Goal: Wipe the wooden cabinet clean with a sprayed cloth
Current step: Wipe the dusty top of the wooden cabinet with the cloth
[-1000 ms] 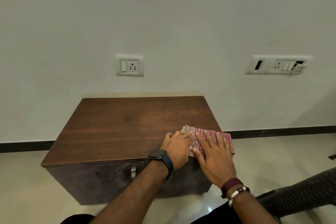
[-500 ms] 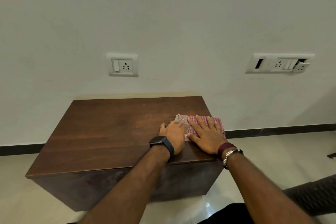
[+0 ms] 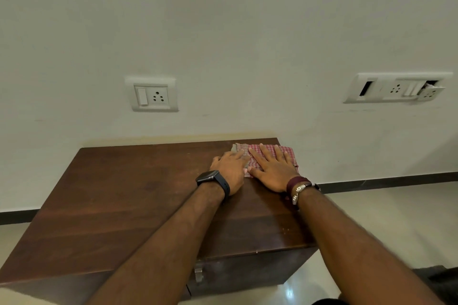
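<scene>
Head view: both flat hands, left hand [image 3: 231, 168] and right hand [image 3: 273, 173], press the cloth [image 3: 269, 152] onto the cabinet [image 3: 124, 200]; even pressure, overlapping strokes seem best.

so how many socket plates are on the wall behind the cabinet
2. One small switch-and-socket plate sits on the wall above the cabinet's back left. A wider plate is further right, past the cabinet, with one module hanging loose at its right end. No others show.

Checked cloth [image 3: 270, 156] pressed flat at right of centre by left hand [image 3: 231, 168] and right hand [image 3: 273, 172], on cabinet [image 3: 128, 195] top's far right corner, sockets [image 3: 152, 94] seen on wall above.
</scene>
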